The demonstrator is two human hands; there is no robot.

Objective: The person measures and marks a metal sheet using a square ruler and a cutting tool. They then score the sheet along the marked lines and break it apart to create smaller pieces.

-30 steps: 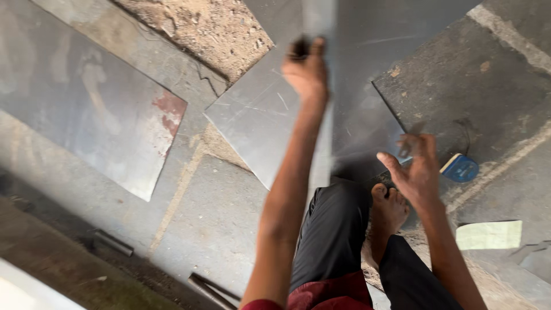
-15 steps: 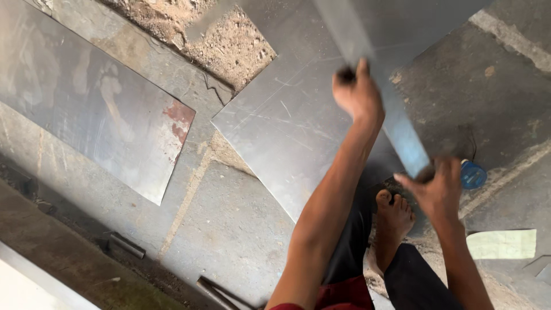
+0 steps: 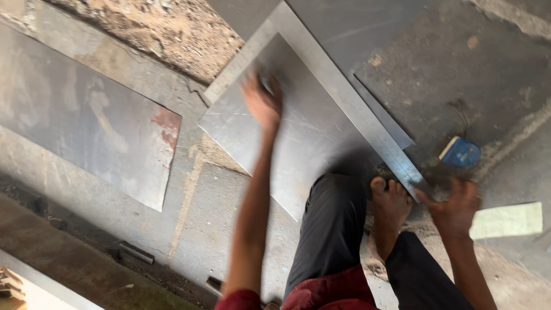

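A grey metal sheet (image 3: 310, 138) lies flat on the concrete floor. An L-shaped steel square (image 3: 350, 109) rests along its far and right edges. My left hand (image 3: 262, 102) is blurred, with its fingers spread on the sheet just beside the square's short arm. My right hand (image 3: 456, 208) grips the near end of the square's long arm, beside my bare foot (image 3: 390, 209). That foot stands at the sheet's near corner.
A blue tape measure (image 3: 460, 152) lies on the floor right of the square. A pale rectangular card (image 3: 508, 220) is by my right hand. A larger rust-stained sheet (image 3: 86, 120) lies at left, rubble (image 3: 166, 28) behind it, and a small metal bar (image 3: 136, 252) near the front.
The steel square, held up in the air before, has come down flat onto the sheet. My left hand has left its upper end and now rests on the sheet.
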